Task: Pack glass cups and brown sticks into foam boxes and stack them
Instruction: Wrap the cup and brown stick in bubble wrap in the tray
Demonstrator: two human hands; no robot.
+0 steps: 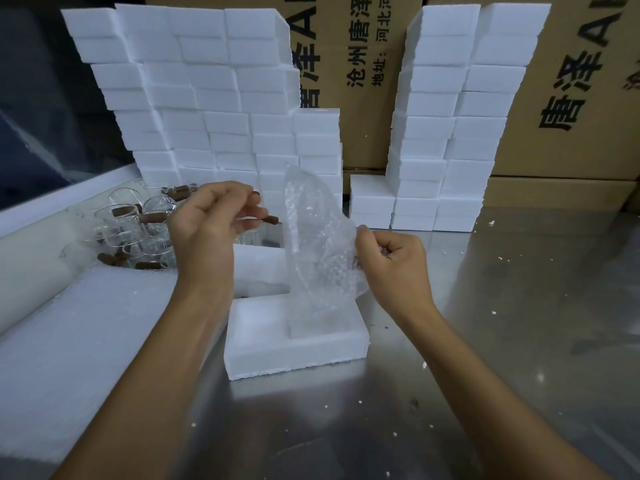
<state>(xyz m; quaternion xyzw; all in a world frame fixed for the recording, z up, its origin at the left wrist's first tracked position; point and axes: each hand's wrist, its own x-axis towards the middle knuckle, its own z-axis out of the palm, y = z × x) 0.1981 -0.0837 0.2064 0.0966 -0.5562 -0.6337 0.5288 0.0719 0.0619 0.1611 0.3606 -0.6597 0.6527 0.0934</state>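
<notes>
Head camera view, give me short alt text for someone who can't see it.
Two bare hands hold a bubble wrap piece above an open foam box on a metal table; the left hand also pinches a brown stick. Glass cups lie left, stacked foam boxes behind.

Shiny brushed-metal desk; matt, grainy white foam boxes; clear bubbled plastic wrap; glossy glass cups; matt cardboard cartons

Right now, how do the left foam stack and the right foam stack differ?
The left foam stack is wide, many columns across, with a stepped right edge; the right foam stack is narrow, about two tall columns plus a short one. The left one stands behind the glass cups; the right one does not. Both are white blocks.
</notes>
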